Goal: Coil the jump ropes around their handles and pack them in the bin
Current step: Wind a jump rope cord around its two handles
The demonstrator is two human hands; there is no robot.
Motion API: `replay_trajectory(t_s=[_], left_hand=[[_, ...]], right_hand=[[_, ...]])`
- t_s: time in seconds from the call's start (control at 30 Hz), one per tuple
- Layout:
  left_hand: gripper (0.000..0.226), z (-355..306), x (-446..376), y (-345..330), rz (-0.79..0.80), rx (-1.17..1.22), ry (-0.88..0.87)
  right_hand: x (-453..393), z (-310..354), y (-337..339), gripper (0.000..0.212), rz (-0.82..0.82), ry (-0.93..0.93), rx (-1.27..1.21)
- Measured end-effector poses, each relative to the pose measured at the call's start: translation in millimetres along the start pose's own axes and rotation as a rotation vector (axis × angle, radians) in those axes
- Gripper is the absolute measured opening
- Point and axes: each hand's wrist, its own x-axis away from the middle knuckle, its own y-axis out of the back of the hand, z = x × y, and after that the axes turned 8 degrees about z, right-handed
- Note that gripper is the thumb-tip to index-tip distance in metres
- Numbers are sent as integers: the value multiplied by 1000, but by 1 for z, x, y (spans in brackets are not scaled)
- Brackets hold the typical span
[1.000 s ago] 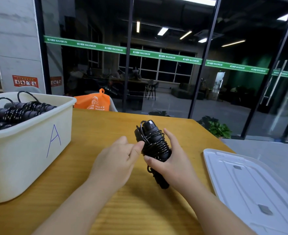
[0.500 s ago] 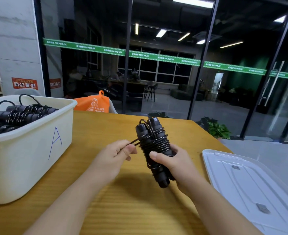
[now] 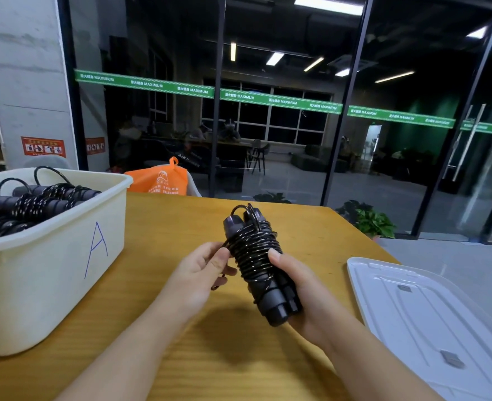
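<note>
1. Right now the right hand point(image 3: 305, 296) has its grip curled round the lower half of a black jump rope point(image 3: 256, 256), thumb pressed on the coils, the two handles side by side and tilted away from the person.
2. Cord is wound tightly about the upper part of the handles; their butt ends stick out below the grip, toward the person.
3. At the coil's left side, the left hand point(image 3: 198, 273) pinches the loose cord between thumb and curled fingers, and a small loop of it shows under that hand.
4. Both hands hold the bundle above the wooden table point(image 3: 163, 224).
5. Off to the left stands a cream bin point(image 3: 65, 256) marked "A", with other coiled ropes point(image 3: 30, 206) inside.
6. A white lid point(image 3: 430, 311) lies flat on the right.
</note>
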Motion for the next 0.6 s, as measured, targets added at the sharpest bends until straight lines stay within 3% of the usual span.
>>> replay_trajectory(t_s=[0.2,0.3,0.4,0.6], left_hand=[[46,-4,3,-12,-56,272,11],[70,-9,5,-19,-33,384,21],[92,-10,7,-24,-36,415,46],[61,-9,6,-25,-129,292,132]], right_hand=[[0,-3,-8,40,81,-89,-239],[1,-4,-10,27,132,-90,-283],[1,-7,-13,33,121,-134,-277],[2,-10,-22,51,170,-163,-230]])
